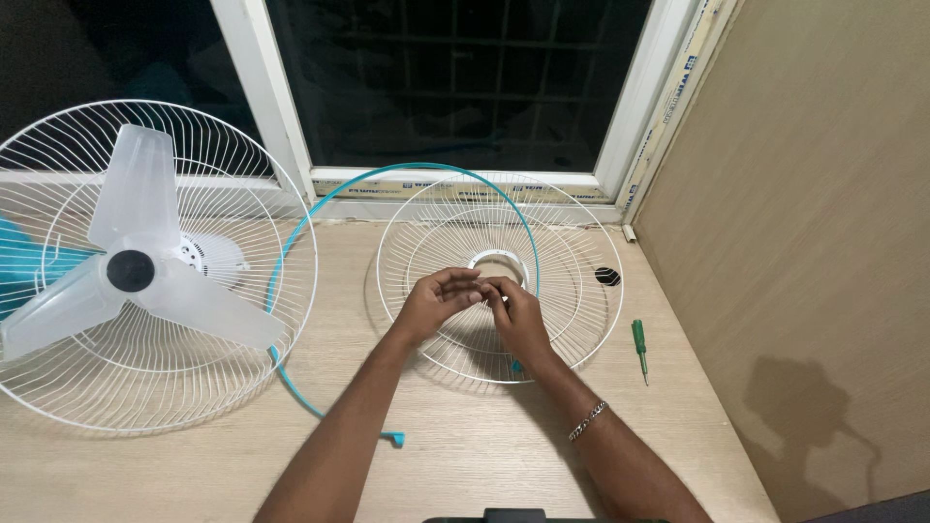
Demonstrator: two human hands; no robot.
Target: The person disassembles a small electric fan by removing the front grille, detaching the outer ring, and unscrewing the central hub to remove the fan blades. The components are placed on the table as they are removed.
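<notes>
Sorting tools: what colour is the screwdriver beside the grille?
Green screwdriver, clearest in the head view.

the fingers (481, 288) of both hands meet over the hub of the loose white fan guard (581, 291), and whatever small piece they pinch is hidden. the fan with blades (136, 271) is cut off at the left edge, its teal body mostly out of view.

left hand (436, 302) fingers curled, palm up | right hand (516, 315) fingertips meeting left | forearms converging
</notes>
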